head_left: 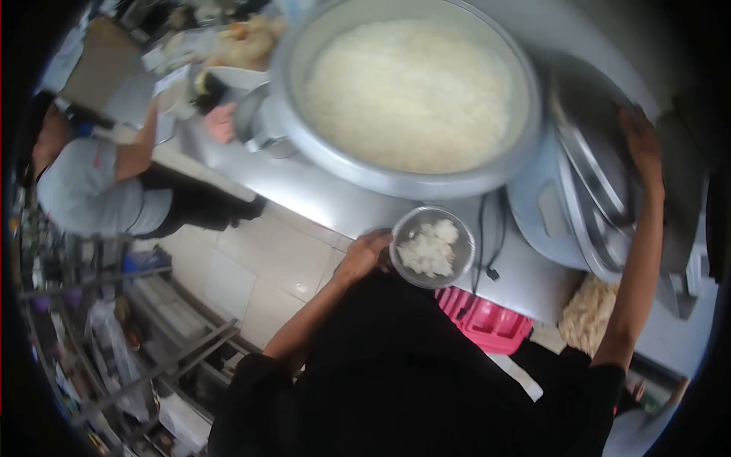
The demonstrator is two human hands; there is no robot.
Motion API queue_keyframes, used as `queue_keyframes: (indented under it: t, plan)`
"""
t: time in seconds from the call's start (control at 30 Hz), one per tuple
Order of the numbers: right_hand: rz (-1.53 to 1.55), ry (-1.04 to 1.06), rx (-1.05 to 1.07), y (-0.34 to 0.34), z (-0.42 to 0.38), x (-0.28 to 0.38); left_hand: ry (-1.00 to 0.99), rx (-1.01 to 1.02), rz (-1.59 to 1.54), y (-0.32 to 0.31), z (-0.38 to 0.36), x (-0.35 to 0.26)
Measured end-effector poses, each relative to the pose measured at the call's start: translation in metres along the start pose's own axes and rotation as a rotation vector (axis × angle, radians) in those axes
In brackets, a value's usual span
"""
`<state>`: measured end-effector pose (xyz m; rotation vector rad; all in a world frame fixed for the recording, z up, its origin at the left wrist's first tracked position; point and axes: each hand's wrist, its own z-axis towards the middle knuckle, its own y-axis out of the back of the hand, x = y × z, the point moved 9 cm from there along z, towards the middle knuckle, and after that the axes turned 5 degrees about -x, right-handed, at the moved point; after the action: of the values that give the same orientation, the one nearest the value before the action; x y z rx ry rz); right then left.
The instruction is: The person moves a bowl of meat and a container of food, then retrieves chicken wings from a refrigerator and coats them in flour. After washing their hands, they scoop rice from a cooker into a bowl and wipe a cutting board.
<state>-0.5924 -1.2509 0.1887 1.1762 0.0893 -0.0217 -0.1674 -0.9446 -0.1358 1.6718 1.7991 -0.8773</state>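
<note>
A steel counter (312, 192) is running from far left to near right, and a wide pot (358, 171) is standing on it, brimming with rice (411, 91). Right of the pot, a metal lid (598, 129) is standing tilted. A pink tray (495, 324) is showing at the counter's near edge. Left of that tray and just nearer than the pot, a small metal bowl (462, 263) is holding a white rice portion (430, 250). The left hand (364, 257) is gripping the bowl's left side, its fingers partly hidden against the wall. The right hand (641, 141) is touching the lid's far right edge; whether its fingers are closing around it, I cannot tell.
</note>
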Motion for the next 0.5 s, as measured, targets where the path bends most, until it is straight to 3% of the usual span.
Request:
queue_keyframes:
  t: [0.07, 0.13, 0.2, 0.23, 0.27, 0.3, 0.37, 0.4, 0.43, 0.47, 0.5]
  plan:
    - [0.049, 0.019, -0.017, 0.007, -0.016, 0.011, -0.013, -0.116, -0.044, 0.031, -0.021, -0.013]
    - [0.088, 0.027, -0.044, 0.017, -0.026, 0.016, -0.207, -0.369, 0.237, 0.092, -0.052, -0.049]
    - [0.030, -0.092, -0.013, 0.029, -0.034, 0.018, -0.667, -0.773, 0.523, 0.156, -0.086, -0.110]
    - [0.040, -0.081, -0.017, 0.036, -0.041, 0.025, -0.773, -0.974, 0.696, 0.171, -0.108, -0.152]
    - [0.060, -0.027, -0.102, 0.052, -0.050, 0.037, -0.606, -1.112, 0.743, 0.185, -0.114, -0.181]
    - [0.078, 0.023, -0.191, 0.070, -0.062, 0.052, -0.734, -1.160, 0.843, 0.195, -0.105, -0.202]
    - [0.352, -0.078, -0.266, 0.110, -0.110, 0.098, -0.781, -1.121, 1.110, 0.212, -0.061, -0.231]
    - [0.563, -0.074, -0.252, 0.114, -0.134, 0.115, -0.799, -1.114, 1.100, 0.228, -0.034, -0.239]
    - [0.691, -0.079, -0.063, 0.106, -0.162, 0.136, -0.549, -0.995, 1.317, 0.241, 0.014, -0.234]
    - [1.018, 0.088, -0.006, 0.088, -0.197, 0.157, -0.296, -0.854, 1.518, 0.250, 0.050, -0.227]
    - [1.109, -0.231, 0.237, 0.062, -0.228, 0.180, -0.286, -0.584, 1.417, 0.246, 0.069, -0.222]
